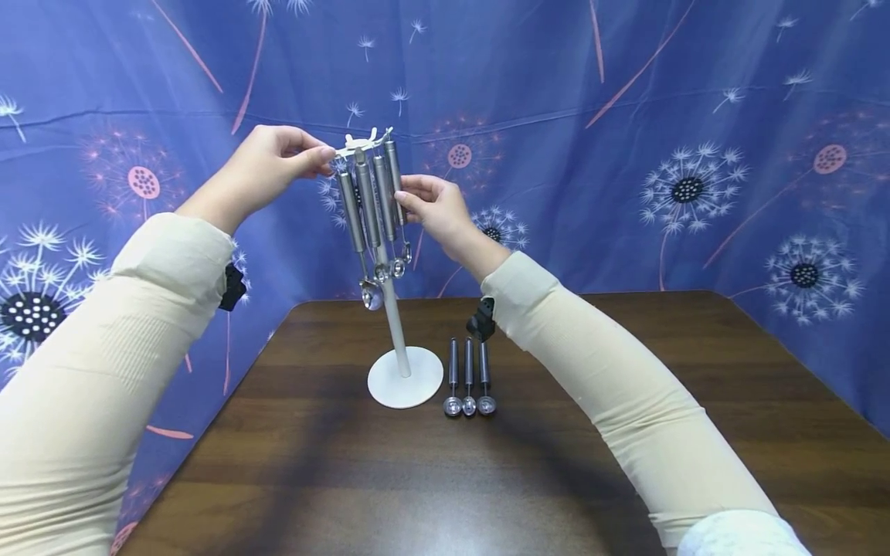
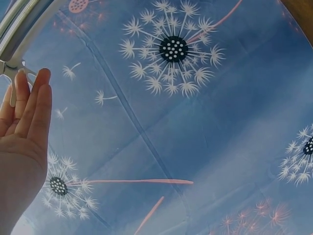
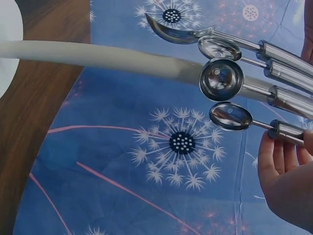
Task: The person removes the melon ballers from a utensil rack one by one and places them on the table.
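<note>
A white rotating-style rack (image 1: 396, 332) with hooked arms at its top stands on a round base. Several steel scoops hang from it, among them a round melon baller (image 3: 221, 79) and a curved-blade tool (image 3: 171, 33). My left hand (image 1: 278, 162) pinches the end of one hook arm (image 2: 13, 88) at the top left. On the right side, an oval scoop (image 3: 231, 116) hangs by its upper end, and my right hand (image 1: 438, 208) holds its handle between thumb and fingers. The rack's pole leans slightly left toward the top.
Three more steel scoops (image 1: 469, 378) lie side by side on the brown wooden table (image 1: 591, 463), right of the round white base (image 1: 382, 390). A blue dandelion-print cloth (image 1: 556, 154) hangs behind and to the left of the table.
</note>
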The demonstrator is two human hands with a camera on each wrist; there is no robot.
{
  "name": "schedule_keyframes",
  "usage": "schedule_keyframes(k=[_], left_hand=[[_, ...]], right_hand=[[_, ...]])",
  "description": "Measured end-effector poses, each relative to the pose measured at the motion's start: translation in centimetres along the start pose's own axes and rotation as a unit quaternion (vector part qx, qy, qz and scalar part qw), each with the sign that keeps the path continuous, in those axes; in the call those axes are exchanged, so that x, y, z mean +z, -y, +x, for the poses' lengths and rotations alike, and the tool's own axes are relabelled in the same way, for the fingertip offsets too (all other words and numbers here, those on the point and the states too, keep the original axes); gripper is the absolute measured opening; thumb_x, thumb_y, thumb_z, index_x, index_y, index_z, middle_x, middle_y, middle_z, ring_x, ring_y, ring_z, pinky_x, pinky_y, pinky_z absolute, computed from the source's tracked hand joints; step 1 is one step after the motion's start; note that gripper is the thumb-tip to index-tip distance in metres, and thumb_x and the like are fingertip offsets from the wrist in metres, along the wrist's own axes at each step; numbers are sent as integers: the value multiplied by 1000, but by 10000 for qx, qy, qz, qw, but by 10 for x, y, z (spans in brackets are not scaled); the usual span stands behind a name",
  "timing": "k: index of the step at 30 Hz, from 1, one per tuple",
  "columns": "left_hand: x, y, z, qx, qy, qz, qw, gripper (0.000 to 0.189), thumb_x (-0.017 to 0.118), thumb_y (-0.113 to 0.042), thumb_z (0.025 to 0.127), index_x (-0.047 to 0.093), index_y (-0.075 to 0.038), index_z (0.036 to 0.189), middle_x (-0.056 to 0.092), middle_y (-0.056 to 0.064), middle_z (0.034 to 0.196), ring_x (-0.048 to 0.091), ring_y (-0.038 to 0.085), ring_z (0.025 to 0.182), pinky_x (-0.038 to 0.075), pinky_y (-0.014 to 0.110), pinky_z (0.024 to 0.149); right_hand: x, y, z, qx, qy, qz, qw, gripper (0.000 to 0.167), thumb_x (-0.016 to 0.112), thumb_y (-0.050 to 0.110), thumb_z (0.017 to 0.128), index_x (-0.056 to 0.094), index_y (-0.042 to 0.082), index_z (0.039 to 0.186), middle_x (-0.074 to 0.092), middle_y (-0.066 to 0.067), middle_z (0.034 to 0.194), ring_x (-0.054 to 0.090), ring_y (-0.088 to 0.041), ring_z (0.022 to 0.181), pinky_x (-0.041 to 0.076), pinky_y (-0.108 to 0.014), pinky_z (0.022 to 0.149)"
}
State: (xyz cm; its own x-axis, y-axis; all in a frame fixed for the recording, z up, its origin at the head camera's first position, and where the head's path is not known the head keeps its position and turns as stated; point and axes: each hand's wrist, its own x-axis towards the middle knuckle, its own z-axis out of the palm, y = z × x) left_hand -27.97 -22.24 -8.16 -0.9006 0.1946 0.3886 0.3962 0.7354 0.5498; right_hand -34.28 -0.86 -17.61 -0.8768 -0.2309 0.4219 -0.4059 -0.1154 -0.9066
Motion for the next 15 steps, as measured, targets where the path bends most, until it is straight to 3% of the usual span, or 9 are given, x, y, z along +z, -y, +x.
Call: schedule_keyframes(k=[8, 15], left_hand=[[-6, 3, -2, 163, 207, 1, 9997, 48, 55, -40, 98, 61, -1, 124, 66, -20, 83, 61, -9, 83, 42, 45, 108], [-7, 5, -1, 247, 265, 61, 9993, 46, 56, -40, 97, 62, -2, 123, 68, -20, 84, 61, -9, 84, 42, 45, 108]], right_hand=[[-3, 6, -5, 108, -206, 271, 9994, 30, 60, 6, 95, 60, -2, 124, 66, -20, 117, 67, -25, 101, 58, -29, 83], [-8, 0, -10, 307, -223, 177, 9991, 31, 60, 7, 95, 59, -2, 125, 65, -20, 120, 67, -22, 101, 57, -29, 86]])
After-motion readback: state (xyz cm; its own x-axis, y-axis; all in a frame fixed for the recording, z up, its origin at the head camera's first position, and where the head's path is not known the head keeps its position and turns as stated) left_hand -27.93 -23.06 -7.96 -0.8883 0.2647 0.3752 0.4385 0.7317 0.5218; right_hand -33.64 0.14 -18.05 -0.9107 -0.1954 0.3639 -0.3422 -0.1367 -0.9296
